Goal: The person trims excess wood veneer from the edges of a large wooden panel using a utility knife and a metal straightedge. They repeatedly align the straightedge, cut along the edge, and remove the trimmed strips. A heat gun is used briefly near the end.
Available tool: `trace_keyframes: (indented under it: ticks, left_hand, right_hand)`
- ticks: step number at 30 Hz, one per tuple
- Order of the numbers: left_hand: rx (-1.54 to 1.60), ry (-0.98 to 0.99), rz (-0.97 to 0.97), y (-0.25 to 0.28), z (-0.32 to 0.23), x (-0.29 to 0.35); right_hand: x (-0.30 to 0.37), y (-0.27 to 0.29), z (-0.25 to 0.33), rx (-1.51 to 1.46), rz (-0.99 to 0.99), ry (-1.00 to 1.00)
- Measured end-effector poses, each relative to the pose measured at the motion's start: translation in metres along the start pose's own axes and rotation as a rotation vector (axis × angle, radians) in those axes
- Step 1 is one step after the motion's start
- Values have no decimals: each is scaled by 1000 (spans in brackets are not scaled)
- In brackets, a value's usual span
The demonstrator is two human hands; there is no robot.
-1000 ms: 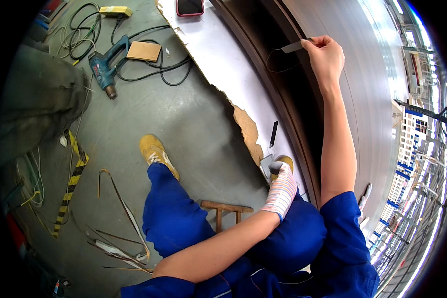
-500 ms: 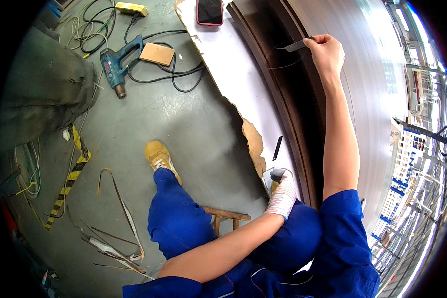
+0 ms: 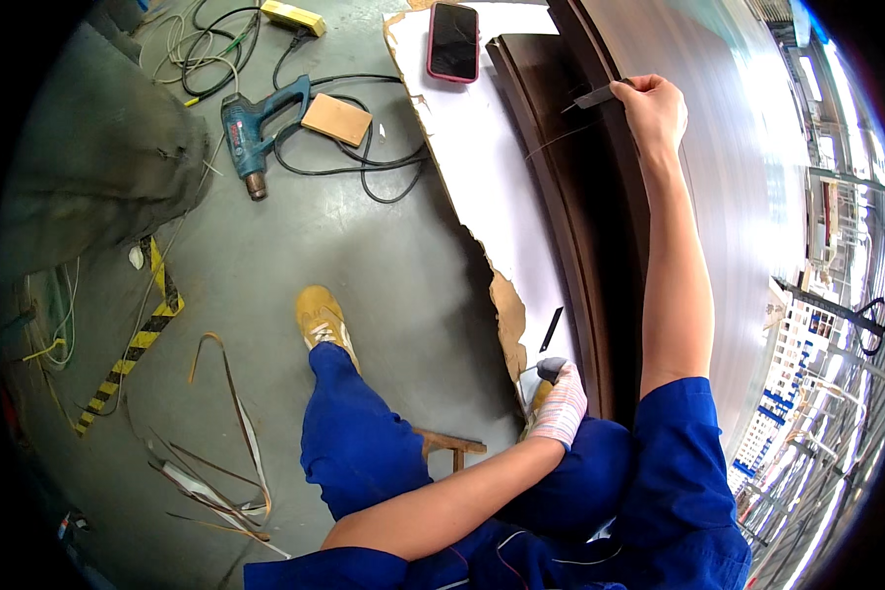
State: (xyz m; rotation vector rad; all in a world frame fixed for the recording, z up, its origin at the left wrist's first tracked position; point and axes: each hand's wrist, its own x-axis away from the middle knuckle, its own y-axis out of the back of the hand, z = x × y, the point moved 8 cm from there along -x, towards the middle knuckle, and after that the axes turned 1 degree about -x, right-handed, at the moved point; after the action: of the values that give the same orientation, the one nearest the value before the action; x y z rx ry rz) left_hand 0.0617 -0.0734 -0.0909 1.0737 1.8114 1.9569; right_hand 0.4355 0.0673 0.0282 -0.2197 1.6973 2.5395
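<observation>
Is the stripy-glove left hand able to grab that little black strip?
Probably yes: the left hand looks close to the black strip, which lies uncovered on the white board, with nothing visible between them. I can't tell whether that hand is already holding something.

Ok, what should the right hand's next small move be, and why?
Perhaps ease the flat grey metal blade slightly along the dark-brown panel edge: the bare right hand pinches it there, and a thin, pale, curved strand arcs nearby, though contact is unclear.
</observation>
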Motion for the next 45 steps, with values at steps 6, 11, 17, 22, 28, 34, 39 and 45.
trace_keyframes:
  ticks: [6,11,17,22,28,34,39,45]
  left_hand:
    - [-82,55,31,6,31,14]
    - [-43,109,-19,3,41,10]
    - [-45,11,49,7,52,13]
    - [-27,0,90,5,64,10]
    - [-34,-35,156,0,73,6]
    - [-40,24,145,2,84,8]
    - [-57,25,155,10,96,15]
    - [20,9,162,10,98,15]
  right_hand:
    - [-23,-10,19,27,6,36]
    - [-39,-19,32,19,9,50]
    - [-63,-32,49,26,10,71]
    - [-79,-42,64,34,10,90]
    - [-99,-53,76,53,30,91]
    - [-113,-61,93,71,13,93]
    - [-125,-65,99,67,22,90]
    - [-137,-76,114,79,73,96]
